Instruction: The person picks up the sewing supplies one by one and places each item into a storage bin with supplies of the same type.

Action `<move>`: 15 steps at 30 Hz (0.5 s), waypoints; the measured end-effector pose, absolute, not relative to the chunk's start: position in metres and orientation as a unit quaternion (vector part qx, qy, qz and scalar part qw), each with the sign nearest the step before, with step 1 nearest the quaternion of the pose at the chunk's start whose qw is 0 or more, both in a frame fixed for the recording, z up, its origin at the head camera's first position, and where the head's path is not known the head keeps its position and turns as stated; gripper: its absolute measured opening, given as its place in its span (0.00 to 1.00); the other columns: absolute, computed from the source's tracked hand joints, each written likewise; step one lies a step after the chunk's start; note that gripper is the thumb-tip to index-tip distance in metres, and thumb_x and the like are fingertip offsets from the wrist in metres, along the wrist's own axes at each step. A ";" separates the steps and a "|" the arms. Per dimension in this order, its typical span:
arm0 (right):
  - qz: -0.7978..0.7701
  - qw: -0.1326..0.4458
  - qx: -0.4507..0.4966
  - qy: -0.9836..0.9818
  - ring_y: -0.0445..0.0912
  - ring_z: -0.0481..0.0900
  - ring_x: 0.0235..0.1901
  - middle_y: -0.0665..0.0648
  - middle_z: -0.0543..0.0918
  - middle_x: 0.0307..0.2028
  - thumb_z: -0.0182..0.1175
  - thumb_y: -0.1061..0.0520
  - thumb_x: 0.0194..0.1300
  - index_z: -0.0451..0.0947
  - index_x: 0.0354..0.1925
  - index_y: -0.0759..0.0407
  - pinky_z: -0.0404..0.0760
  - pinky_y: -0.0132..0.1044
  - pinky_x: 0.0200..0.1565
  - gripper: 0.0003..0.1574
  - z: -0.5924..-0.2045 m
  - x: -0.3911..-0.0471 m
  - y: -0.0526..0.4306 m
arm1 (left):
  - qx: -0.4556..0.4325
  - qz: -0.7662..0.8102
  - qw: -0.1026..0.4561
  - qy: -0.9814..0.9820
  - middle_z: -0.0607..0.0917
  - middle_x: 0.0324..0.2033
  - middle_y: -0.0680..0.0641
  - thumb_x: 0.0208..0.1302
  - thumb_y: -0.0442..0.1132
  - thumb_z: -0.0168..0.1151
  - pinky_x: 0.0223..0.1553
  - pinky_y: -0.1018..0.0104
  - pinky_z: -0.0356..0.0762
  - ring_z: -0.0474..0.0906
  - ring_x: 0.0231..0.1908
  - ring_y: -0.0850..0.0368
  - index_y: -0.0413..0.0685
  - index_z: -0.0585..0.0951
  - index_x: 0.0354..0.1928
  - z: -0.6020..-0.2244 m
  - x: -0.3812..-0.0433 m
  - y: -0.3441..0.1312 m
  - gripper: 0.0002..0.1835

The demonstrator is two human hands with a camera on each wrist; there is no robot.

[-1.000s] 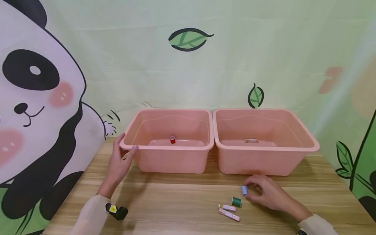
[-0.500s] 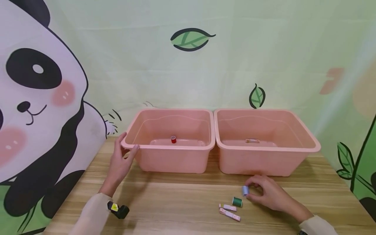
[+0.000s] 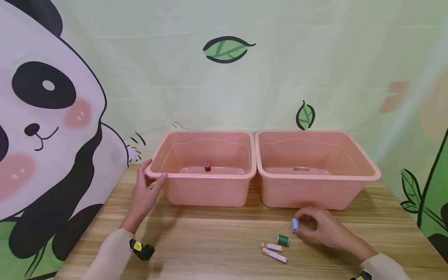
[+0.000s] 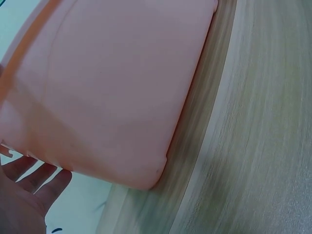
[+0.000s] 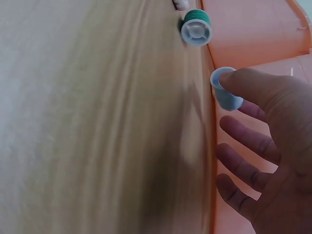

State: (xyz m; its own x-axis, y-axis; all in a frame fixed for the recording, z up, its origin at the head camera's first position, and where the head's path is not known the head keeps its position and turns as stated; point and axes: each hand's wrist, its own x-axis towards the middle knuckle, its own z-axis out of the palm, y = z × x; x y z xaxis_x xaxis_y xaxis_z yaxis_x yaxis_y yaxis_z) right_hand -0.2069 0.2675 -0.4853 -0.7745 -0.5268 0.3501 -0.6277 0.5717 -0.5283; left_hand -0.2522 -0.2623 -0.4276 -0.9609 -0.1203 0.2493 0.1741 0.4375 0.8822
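Observation:
My right hand [image 3: 323, 229] pinches a light blue thread spool [image 5: 227, 90] between thumb and index finger, the other fingers spread. The spool is upright, just in front of the right pink bin [image 3: 315, 192]. Beside it, a green thread spool [image 3: 283, 240] lies on its side on the table. Two slim pink-and-white pieces [image 3: 274, 256] that look like nail clippers lie next to the green spool. My left hand [image 3: 145, 194] holds the front left corner of the left pink bin [image 3: 206, 192], thumb at the front rim and fingers against the side.
Inside the left bin sits a red thread spool [image 3: 207, 167]. A slim piece like the two on the table lies in the right bin [image 3: 301, 168]. Both bins stand side by side on the wooden table [image 3: 210, 241], against a panda-print cloth [image 3: 140, 77].
My right hand has shifted slightly right and up with the blue spool, a little farther from the green one. The left hand stays at the bin's corner.

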 end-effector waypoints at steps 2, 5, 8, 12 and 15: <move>0.329 0.076 0.335 -0.880 0.43 0.83 0.41 0.39 0.83 0.39 0.79 0.56 0.55 0.82 0.42 0.45 0.85 0.41 0.45 0.19 -0.480 -0.208 0.267 | -0.016 -0.532 0.138 -0.835 0.63 0.76 0.41 0.73 0.60 0.58 0.65 0.44 0.71 0.68 0.69 0.41 0.60 0.46 0.81 -0.428 -0.252 -0.263 0.45; 0.320 0.081 0.339 -0.881 0.44 0.82 0.41 0.40 0.83 0.41 0.80 0.57 0.54 0.82 0.43 0.44 0.85 0.42 0.45 0.20 -0.472 -0.208 0.268 | -0.012 -0.534 0.137 -0.834 0.63 0.76 0.41 0.72 0.61 0.59 0.65 0.44 0.72 0.68 0.68 0.41 0.61 0.47 0.81 -0.428 -0.253 -0.264 0.45; 0.313 0.078 0.334 -0.886 0.44 0.81 0.43 0.39 0.82 0.41 0.79 0.56 0.55 0.82 0.43 0.43 0.85 0.43 0.46 0.20 -0.464 -0.206 0.268 | -0.010 -0.535 0.135 -0.834 0.64 0.75 0.41 0.72 0.62 0.59 0.65 0.44 0.72 0.68 0.68 0.41 0.61 0.47 0.81 -0.429 -0.254 -0.264 0.45; 0.305 0.075 0.327 -0.891 0.43 0.81 0.43 0.38 0.82 0.42 0.79 0.55 0.56 0.82 0.43 0.42 0.84 0.43 0.46 0.19 -0.453 -0.204 0.269 | -0.009 -0.536 0.134 -0.833 0.64 0.75 0.42 0.72 0.61 0.59 0.65 0.45 0.73 0.68 0.68 0.42 0.63 0.47 0.80 -0.430 -0.255 -0.265 0.45; 0.295 0.082 0.329 -0.893 0.41 0.79 0.41 0.37 0.82 0.41 0.79 0.56 0.55 0.82 0.42 0.41 0.84 0.41 0.44 0.20 -0.446 -0.203 0.268 | -0.012 -0.537 0.135 -0.833 0.64 0.75 0.42 0.73 0.59 0.60 0.65 0.45 0.73 0.68 0.67 0.42 0.63 0.47 0.80 -0.430 -0.256 -0.265 0.44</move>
State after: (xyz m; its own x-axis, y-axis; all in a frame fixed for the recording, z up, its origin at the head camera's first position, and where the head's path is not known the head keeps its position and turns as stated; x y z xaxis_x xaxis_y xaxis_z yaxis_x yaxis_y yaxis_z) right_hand -0.2033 0.2684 -0.4464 -0.7704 -0.5385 0.3413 -0.6358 0.6098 -0.4731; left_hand -0.2556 -0.2653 -0.4297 -0.9634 -0.1254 0.2371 0.1643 0.4227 0.8913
